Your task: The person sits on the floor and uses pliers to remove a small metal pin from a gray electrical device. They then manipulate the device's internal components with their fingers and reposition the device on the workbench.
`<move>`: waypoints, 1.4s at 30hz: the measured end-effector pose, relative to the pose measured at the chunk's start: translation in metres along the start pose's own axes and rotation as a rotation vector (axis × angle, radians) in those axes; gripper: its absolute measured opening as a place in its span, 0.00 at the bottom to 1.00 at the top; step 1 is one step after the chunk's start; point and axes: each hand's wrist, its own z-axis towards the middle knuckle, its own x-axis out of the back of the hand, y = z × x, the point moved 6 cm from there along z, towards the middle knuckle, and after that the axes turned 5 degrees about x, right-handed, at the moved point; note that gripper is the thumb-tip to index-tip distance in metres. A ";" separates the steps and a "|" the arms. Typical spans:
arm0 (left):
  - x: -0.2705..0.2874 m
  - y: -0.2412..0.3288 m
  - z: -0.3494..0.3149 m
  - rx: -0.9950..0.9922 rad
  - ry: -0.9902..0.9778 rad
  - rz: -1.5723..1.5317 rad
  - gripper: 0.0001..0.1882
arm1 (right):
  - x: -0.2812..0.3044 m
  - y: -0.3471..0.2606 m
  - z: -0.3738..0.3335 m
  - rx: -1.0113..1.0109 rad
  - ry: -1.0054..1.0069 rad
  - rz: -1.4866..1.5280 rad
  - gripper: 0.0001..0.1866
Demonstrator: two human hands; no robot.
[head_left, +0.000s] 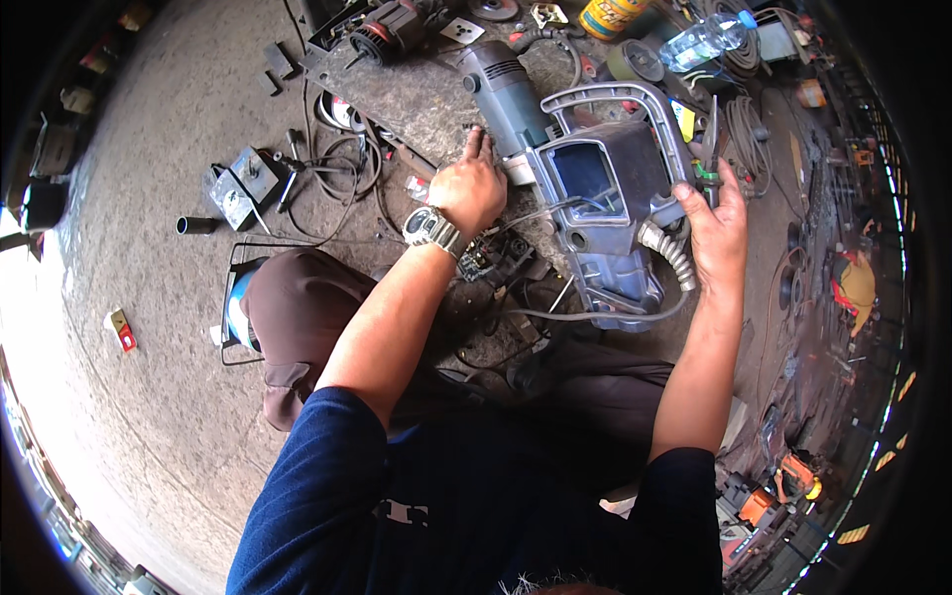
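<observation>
A blue-grey power tool [595, 178] with a loop handle lies in front of me, a dark rectangular opening in its housing and its motor barrel [506, 99] at the upper left. My left hand [471, 188] wears a metal wristwatch [433, 231]. Its fingers stretch out beside the barrel, the thumb side close to the housing. To the right of the tool is my right hand [716, 233], thumb near the loop handle's base. Long-nose pliers [712, 134] with a green grip rise from between its thumb and forefinger; the other fingers are hidden. A cable [625, 316] and ribbed cord sleeve [669, 256] hang from the tool.
A water bottle [706, 42], yellow tub [610, 15] and another dark power tool [387, 35] stand at the far side. Coiled cable [749, 139] lies at right. Metal blocks [240, 188], a pipe piece [196, 225] and cords are on the floor at left.
</observation>
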 end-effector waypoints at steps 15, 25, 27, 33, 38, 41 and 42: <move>0.015 -0.008 0.021 0.021 0.057 -0.015 0.32 | 0.001 -0.001 0.006 0.001 -0.013 -0.040 0.28; 0.019 -0.016 0.029 0.064 0.091 -0.023 0.36 | 0.004 0.004 0.007 -0.012 -0.015 -0.019 0.31; 0.019 -0.014 0.030 0.053 0.122 -0.024 0.36 | 0.004 0.004 0.007 -0.007 -0.011 -0.008 0.31; 0.019 -0.010 0.027 0.233 -0.076 0.009 0.33 | 0.006 0.003 0.007 -0.001 -0.015 -0.018 0.30; 0.017 -0.017 0.033 0.143 0.091 -0.026 0.34 | 0.002 0.000 0.008 0.008 -0.015 0.010 0.30; 0.016 -0.021 0.040 0.126 0.141 -0.053 0.34 | 0.003 0.000 0.008 0.020 -0.017 -0.020 0.30; 0.016 -0.022 0.041 0.121 0.151 -0.063 0.34 | 0.002 0.000 0.008 0.019 -0.012 -0.011 0.29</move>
